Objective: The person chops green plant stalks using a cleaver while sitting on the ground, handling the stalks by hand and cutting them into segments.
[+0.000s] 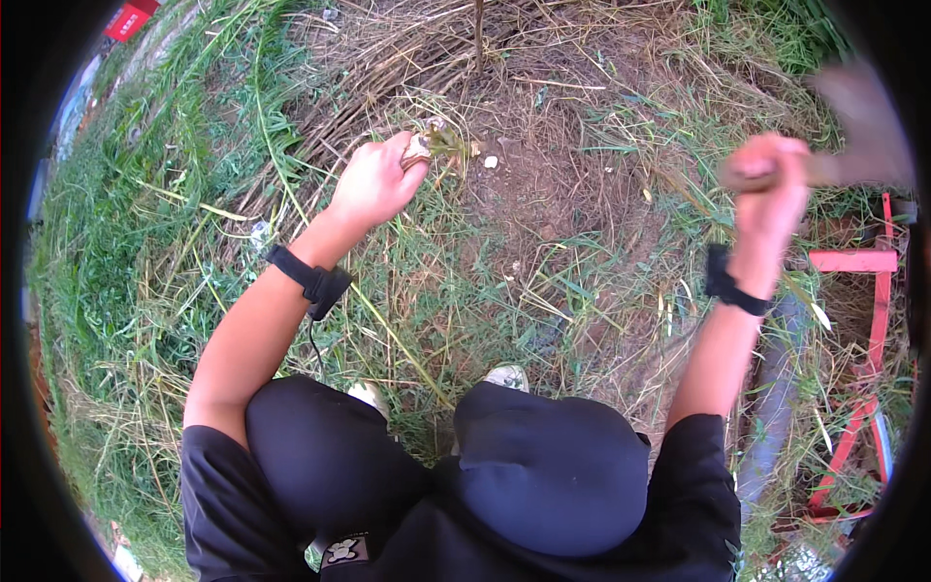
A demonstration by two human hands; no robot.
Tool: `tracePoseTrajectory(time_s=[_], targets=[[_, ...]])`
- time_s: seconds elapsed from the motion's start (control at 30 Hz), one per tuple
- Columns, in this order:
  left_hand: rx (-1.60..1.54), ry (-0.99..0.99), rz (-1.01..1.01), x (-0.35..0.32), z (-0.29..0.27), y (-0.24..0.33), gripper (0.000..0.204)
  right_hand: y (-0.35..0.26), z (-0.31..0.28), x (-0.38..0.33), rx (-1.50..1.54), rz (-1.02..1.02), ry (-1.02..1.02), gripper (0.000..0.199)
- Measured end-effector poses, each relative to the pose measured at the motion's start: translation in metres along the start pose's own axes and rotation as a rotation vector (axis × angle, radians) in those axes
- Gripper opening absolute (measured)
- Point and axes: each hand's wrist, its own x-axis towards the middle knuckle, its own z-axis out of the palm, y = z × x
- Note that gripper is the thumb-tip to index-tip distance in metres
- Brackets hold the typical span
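Note:
My left hand (pixel 378 179) is closed around a pale, woody plant stalk (pixel 446 143), whose greenish-brown frayed end sticks out to the right of the fist, just above the soil. Most of the part in the grip is hidden by the fingers. Raised at the far right, my right hand (pixel 773 170) grips the wooden handle of a chopping tool with a broad grey blade (pixel 868 121). Blade and fist are smeared by motion, so the exact kind of tool cannot be made out. The blade is well apart from the stalk.
A small pale chip (pixel 491 162) lies on the bare soil (pixel 543 194) near the stalk. Dry stems (pixel 378 68) are heaped behind my left hand, and a thin upright stick (pixel 479 34) stands beyond. Green weeds cover the left. A red metal frame (pixel 881 320) stands at the right.

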Motion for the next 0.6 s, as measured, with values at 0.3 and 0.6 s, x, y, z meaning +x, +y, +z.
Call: tracePoseTrajectory(time_s=[0.3, 0.6], targets=[[-0.027, 0.013, 0.091, 0.006, 0.0, 0.008, 0.021, 0.164, 0.067, -0.066, 0.352, 0.292, 0.08, 0.03], [0.008, 0.043, 0.085, 0.005, -0.001, -0.004, 0.012, 0.298, 0.107, -0.176, 0.248, 1.276, -0.104, 0.022]])
